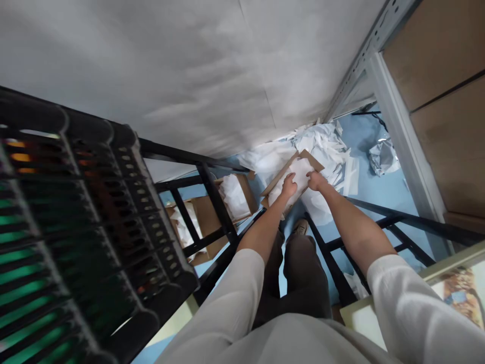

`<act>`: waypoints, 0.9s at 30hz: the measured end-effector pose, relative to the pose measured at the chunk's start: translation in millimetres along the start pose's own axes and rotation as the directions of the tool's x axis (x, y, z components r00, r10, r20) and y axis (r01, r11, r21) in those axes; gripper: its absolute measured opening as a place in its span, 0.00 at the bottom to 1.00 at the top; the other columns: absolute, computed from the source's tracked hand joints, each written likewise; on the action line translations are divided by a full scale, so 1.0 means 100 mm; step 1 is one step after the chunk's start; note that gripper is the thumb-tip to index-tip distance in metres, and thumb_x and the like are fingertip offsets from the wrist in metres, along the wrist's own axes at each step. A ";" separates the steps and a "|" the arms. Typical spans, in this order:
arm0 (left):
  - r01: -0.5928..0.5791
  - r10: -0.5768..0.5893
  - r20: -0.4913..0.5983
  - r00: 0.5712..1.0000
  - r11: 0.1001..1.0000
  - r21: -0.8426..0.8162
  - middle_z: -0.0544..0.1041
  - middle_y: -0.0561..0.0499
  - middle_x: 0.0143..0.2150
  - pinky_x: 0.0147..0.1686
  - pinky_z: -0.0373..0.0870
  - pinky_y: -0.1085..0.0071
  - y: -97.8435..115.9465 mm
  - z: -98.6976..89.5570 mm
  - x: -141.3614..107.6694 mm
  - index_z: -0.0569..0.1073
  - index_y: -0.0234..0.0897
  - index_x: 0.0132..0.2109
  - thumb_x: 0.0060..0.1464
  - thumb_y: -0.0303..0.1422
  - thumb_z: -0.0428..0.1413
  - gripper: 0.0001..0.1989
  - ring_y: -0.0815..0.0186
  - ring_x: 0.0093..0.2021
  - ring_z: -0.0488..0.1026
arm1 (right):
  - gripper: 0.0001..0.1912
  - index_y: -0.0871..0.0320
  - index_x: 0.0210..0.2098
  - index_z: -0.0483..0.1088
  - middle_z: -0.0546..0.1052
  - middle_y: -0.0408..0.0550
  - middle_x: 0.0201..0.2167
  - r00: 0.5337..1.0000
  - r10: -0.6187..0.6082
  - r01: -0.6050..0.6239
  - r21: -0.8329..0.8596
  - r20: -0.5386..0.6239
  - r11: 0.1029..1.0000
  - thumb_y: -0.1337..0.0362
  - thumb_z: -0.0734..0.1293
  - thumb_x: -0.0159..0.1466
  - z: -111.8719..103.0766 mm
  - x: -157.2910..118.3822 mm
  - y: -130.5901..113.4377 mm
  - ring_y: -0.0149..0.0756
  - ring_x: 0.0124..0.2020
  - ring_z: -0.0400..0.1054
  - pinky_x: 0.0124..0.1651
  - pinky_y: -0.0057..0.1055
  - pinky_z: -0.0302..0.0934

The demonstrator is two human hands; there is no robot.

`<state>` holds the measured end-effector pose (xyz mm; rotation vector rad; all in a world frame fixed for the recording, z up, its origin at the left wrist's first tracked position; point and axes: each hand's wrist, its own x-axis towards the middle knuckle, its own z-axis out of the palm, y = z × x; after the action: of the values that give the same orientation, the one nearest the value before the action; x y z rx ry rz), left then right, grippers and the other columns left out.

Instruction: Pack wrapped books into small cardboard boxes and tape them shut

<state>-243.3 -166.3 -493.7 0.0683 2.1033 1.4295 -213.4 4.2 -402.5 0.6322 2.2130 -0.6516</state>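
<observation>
In front of me an open cardboard box (317, 161) is tilted, with crumpled white paper (301, 169) inside it. My left hand (289, 186) is closed on the paper near the middle of the box, fingers curled. Close beside it, my right hand (316, 181) pinches the same paper at the right side. The fingertips are small in view, and whatever lies beneath the paper is hidden.
Two paper-filled boxes, a nearer box (208, 222) and a farther box (248, 194), sit at left behind a black metal frame (217, 199). Loose white paper (322, 144) covers the blue floor by the wall. A black crate (125, 131) stands left; grey shelving (401, 136) rises right.
</observation>
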 end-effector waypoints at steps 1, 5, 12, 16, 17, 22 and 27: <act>0.016 -0.017 -0.013 1.000 0.999 -0.037 0.81 0.42 0.66 0.78 0.63 0.51 0.08 -0.03 -0.04 0.83 0.38 0.58 0.54 0.22 0.60 0.24 0.51 0.71 0.74 | 0.31 0.56 0.68 0.75 0.72 0.62 0.72 1.000 0.008 -0.007 0.057 -0.027 0.998 0.68 0.70 0.65 -0.01 -0.04 0.00 0.55 0.68 0.71 0.70 0.46 0.67; 0.069 -0.082 -0.071 0.994 0.982 -0.177 0.84 0.41 0.62 0.74 0.69 0.50 0.47 -0.15 -0.25 0.83 0.35 0.56 0.58 0.21 0.55 0.21 0.53 0.66 0.78 | 0.32 0.58 0.65 0.76 0.81 0.57 0.61 0.991 -0.039 0.077 0.303 -0.130 0.950 0.71 0.71 0.60 -0.08 -0.27 -0.09 0.49 0.59 0.78 0.67 0.44 0.71; 0.049 -0.061 -0.039 0.997 0.965 -0.257 0.86 0.46 0.59 0.71 0.72 0.50 0.97 -0.21 -0.61 0.86 0.40 0.52 0.53 0.21 0.55 0.24 0.54 0.63 0.81 | 0.41 0.58 0.71 0.70 0.83 0.56 0.56 0.977 -0.020 0.115 0.443 -0.213 0.889 0.72 0.69 0.57 -0.24 -0.64 -0.32 0.47 0.54 0.79 0.64 0.45 0.74; 0.020 -0.022 -0.004 1.000 0.965 -0.260 0.87 0.46 0.59 0.73 0.70 0.47 1.06 -0.22 -0.74 0.86 0.40 0.53 0.51 0.22 0.55 0.25 0.52 0.64 0.81 | 0.50 0.61 0.80 0.57 0.81 0.58 0.56 0.969 0.003 0.120 0.481 -0.248 0.868 0.73 0.66 0.57 -0.34 -0.77 -0.37 0.49 0.53 0.78 0.64 0.48 0.73; 0.014 -0.013 0.005 1.000 0.965 -0.263 0.87 0.45 0.59 0.73 0.70 0.46 1.07 -0.22 -0.77 0.86 0.40 0.53 0.51 0.22 0.55 0.25 0.52 0.63 0.81 | 0.51 0.60 0.81 0.56 0.80 0.59 0.58 0.964 -0.024 0.143 0.444 -0.264 0.885 0.73 0.66 0.58 -0.37 -0.81 -0.38 0.50 0.54 0.77 0.64 0.49 0.72; -0.048 0.063 0.043 0.997 0.957 -0.285 0.87 0.45 0.55 0.72 0.72 0.48 1.16 -0.26 -0.89 0.83 0.40 0.51 0.50 0.20 0.53 0.24 0.54 0.61 0.83 | 0.30 0.57 0.65 0.76 0.78 0.62 0.59 0.955 -0.106 0.158 0.172 -0.275 0.972 0.71 0.64 0.64 -0.53 -1.04 -0.41 0.57 0.58 0.75 0.61 0.50 0.71; -0.013 -0.002 -0.081 0.997 0.982 -0.188 0.83 0.46 0.56 0.69 0.74 0.53 1.28 -0.30 -1.03 0.76 0.43 0.54 0.49 0.17 0.54 0.26 0.58 0.61 0.81 | 0.17 0.56 0.52 0.79 0.81 0.61 0.53 0.942 -0.049 0.099 0.136 -0.333 0.986 0.69 0.61 0.69 -0.69 -1.28 -0.43 0.55 0.54 0.75 0.58 0.45 0.69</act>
<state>-207.8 -174.0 -330.5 -0.0591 2.0211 1.6525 -196.2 -16.2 -253.4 0.7855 2.5234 -0.8071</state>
